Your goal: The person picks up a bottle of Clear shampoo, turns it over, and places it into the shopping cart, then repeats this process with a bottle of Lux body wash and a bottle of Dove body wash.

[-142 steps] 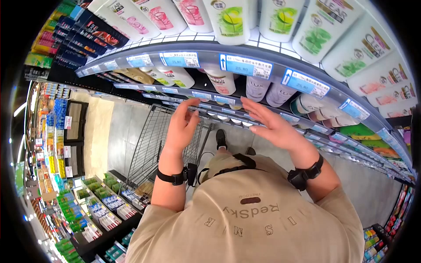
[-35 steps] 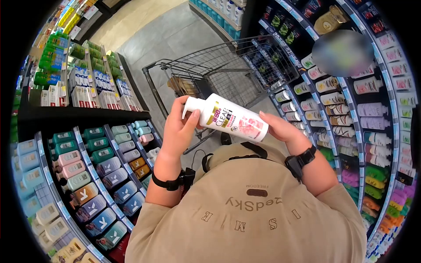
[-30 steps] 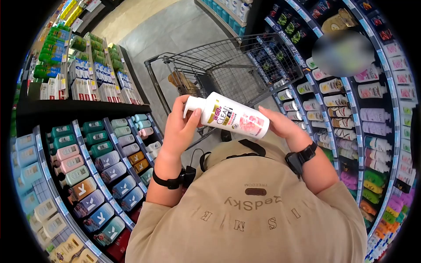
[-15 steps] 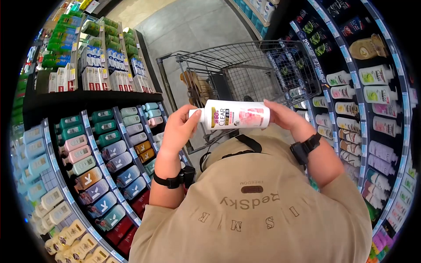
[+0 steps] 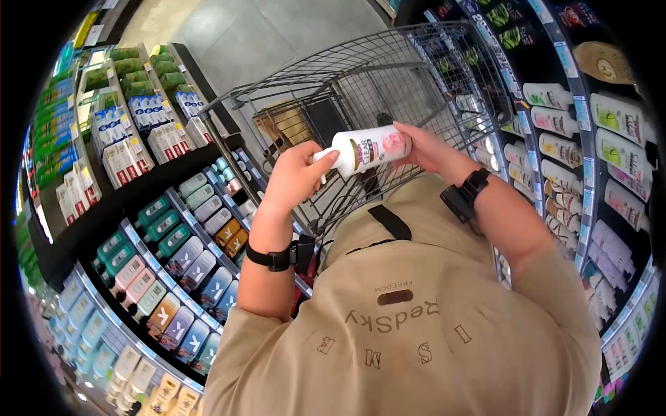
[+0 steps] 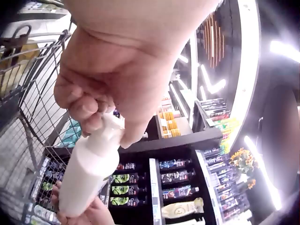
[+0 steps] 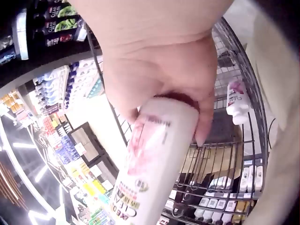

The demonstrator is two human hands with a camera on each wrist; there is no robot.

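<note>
Head view, left to right. Shelves of boxed and bottled goods line the left side. The left hand, forearm raised and wrist bent inward, curls its fingers round the pump end of a white bottle. The bottle lies nearly level, above the near edge of a wire trolley, pump toward the left. The right hand, elbow bent and wrist turned in, cups the bottle's base, thumb and fingers wrapped about it. A second, similar bottle lies inside the trolley. Bottle-stocked shelving stands at right.
</note>
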